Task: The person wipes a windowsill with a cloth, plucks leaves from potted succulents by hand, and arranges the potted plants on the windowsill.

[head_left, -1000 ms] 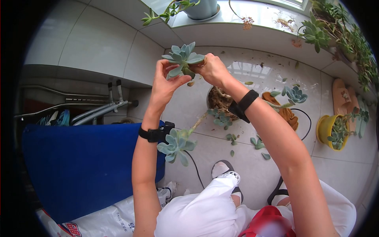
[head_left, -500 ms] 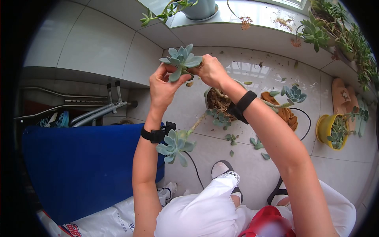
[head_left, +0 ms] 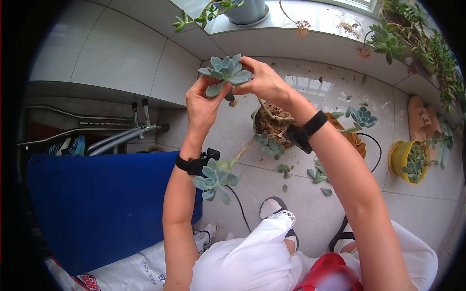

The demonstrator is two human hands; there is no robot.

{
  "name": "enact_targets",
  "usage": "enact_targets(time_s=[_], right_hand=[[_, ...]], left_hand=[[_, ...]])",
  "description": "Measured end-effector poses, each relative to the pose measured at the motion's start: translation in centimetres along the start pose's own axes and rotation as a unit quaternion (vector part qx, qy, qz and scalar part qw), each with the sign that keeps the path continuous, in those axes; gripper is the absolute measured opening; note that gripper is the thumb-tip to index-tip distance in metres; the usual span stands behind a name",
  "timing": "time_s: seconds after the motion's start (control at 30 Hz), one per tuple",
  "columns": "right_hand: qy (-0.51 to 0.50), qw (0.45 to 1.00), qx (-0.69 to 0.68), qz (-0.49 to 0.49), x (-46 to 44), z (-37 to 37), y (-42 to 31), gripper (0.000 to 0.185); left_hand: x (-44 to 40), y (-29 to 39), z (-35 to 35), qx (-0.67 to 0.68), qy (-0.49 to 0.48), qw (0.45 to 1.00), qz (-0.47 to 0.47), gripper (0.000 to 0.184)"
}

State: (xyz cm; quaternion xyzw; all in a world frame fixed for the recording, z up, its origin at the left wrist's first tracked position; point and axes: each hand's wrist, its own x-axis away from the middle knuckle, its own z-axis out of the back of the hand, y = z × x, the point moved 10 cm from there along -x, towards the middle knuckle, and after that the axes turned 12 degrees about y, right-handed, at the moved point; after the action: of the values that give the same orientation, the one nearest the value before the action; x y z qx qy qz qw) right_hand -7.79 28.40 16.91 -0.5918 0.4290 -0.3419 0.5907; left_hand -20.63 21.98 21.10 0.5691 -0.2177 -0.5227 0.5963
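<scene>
A pale blue-green succulent rosette is at the upper middle, between my two hands. My left hand grips its lower leaves from the left, thumb and fingers closed on them. From the right, my right hand holds the rosette's edge between thumb and fingers. Below my right hand stands a pot of brown soil with long bare stems, partly hidden by my forearm and wristband. One stem leans towards me and ends in another rosette, beside my left wristband.
Loose leaves lie on the tiled floor. Right of my forearm are a brown glove, a black cable, a yellow pot and slippers. A blue board and metal crutches are at left; potted plants line the ledge.
My right hand has shifted its grip from beneath the rosette up to its right edge. The rosette has turned and tilted slightly. My right forearm has moved a little, uncovering more soil.
</scene>
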Motion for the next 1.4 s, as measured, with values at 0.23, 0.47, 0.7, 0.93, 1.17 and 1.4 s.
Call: enact_targets(time_s=[0.23, 0.47, 0.7, 0.93, 1.17, 1.4], right_hand=[[0.108, 0.991, 0.078, 0.019, 1.4, 2.6, -1.1, 0.049], [0.056, 0.994, 0.045, -0.088, 3.1, 0.6, -2.3, 0.026], [0.103, 0.993, -0.050, -0.013, 3.3, -0.5, -2.6, 0.051], [0.095, 0.960, -0.226, -0.133, 2.8, 0.4, 0.4, 0.035], [-0.013, 0.964, -0.215, -0.156, 1.0, -0.7, -0.5, 0.031], [0.002, 0.970, -0.175, -0.168, 0.9, -1.1, -0.4, 0.030]], left_hand=[[-0.4, 0.5, 0.1, -0.025, 0.009, 1.000, -0.014, 0.018], [-0.4, -0.7, 0.3, 0.024, 0.000, 1.000, 0.011, 0.017], [0.3, -0.3, -0.3, 0.088, -0.013, 0.995, 0.041, 0.016], [0.4, 0.1, 0.0, 0.035, -0.015, 0.999, 0.006, 0.017], [0.3, 0.7, -0.2, 0.030, -0.014, 0.999, -0.009, 0.018], [0.3, 0.2, -0.2, 0.022, -0.011, 1.000, -0.005, 0.020]])
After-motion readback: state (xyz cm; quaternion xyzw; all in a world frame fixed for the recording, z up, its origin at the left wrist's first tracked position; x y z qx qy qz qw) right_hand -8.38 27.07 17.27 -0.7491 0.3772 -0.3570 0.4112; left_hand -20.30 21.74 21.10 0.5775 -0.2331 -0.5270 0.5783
